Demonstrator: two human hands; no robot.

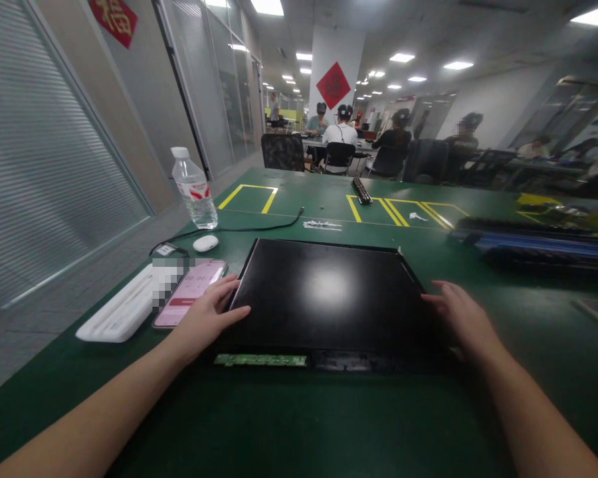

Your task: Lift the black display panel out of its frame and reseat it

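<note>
1. Across the foreground, a green worktop carries all items listed below.
2. At the centre of the worktop, a black panel lies flat, between the two hands, with a bright reflection on its face.
3. At the right, a long blue-and-black bundle lies well apart from the panel; its detail is blurred.
4. At the panel's left edge, the left hand makes contact. Its grip is spread: the thumb rests over the face, the fingers lie along the edge.
5. At the panel's right edge, the right hand has its fingertips against the side. The state of this grip cannot be told; the thumb is not distinguishable.
6. A clear bottle with a white cap stands upright, beyond the left hand.
7. A white elongated case lies left of a phone, which is near the left hand.
8. A green circuit strip runs along the panel's near edge.
9. A white oval case sits near the bottle.
</note>
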